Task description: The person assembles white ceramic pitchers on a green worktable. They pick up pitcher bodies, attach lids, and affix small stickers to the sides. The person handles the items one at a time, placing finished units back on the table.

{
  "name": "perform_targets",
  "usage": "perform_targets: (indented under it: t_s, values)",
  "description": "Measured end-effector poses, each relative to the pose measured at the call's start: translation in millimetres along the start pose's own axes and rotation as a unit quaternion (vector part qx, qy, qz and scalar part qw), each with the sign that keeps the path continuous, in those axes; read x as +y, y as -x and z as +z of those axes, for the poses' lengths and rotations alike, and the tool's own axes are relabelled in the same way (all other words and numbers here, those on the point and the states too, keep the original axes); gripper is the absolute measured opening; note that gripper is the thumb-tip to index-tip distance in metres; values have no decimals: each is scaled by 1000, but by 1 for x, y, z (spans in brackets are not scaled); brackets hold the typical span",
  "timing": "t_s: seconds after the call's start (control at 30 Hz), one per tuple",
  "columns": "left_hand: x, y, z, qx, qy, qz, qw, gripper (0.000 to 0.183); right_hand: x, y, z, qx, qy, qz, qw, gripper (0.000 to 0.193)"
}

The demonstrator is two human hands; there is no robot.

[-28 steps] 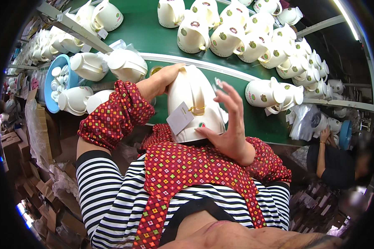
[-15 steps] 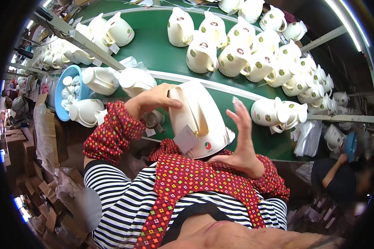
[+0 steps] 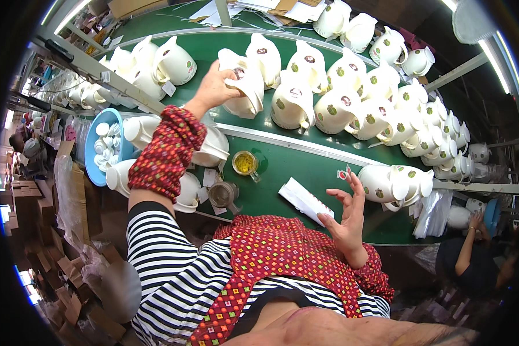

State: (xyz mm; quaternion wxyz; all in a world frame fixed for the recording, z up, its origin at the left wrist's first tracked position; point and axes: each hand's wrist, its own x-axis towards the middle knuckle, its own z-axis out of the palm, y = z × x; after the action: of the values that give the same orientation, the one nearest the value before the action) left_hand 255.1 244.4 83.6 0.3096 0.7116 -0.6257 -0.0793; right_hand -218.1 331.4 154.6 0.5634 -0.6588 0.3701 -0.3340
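Observation:
My left hand reaches to the far side of the green table and is closed on the upper part of a white plastic jug. This jug stands at the left end of several similar white jugs with small printed emblems. Over the near strip of table I hold up my right hand, fingers apart. A small red and green sticker shows at its forefinger tip, seemingly clinging there. Just left of this hand lies a folded white paper sheet.
A glass of yellow drink and a glass mug stand near me. At left, a blue basin holds white lids. More jugs lie at right beside plastic bags. A metal rail crosses the table.
My left hand has carried the jug from in front of me to the far row. The glass and paper sheet have come into sight. My right hand stays raised, with a sticker now visible.

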Motion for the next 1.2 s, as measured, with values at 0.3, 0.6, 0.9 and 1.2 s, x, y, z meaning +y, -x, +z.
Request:
perform_targets:
  t_s: [0.3,0.6,0.9,1.2]
  values:
    - [-78,-14,67,-176,73,-64,980,55,13,-33,18,10,2,15,1000,101]
    - [-223,-81,-32,176,-301,-385,854,71,8,-68,30,-2,32,58,998,95]
    - [-217,-86,-46,111,-213,-492,837,70,23,-73,13,19,56,100,993,95]
    - [-230,-63,-19,13,-348,-305,886,84,23,-91,26,-27,-5,54,998,90]
